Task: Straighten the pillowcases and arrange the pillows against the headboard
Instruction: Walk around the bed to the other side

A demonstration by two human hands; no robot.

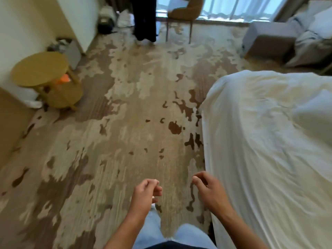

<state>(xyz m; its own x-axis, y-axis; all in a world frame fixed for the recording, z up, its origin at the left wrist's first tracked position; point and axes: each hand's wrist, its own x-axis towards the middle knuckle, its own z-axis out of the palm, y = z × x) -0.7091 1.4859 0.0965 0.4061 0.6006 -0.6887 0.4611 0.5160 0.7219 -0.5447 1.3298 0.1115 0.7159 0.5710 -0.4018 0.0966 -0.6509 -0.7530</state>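
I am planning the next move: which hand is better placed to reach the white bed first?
Probably the right hand: it hangs loosely curled and empty beside the bed edge, while the left hand is over the carpet.

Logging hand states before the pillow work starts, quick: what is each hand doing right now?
Left hand: loosely curled, holding nothing, over the carpet.
Right hand: loosely curled, holding nothing, beside the bed.
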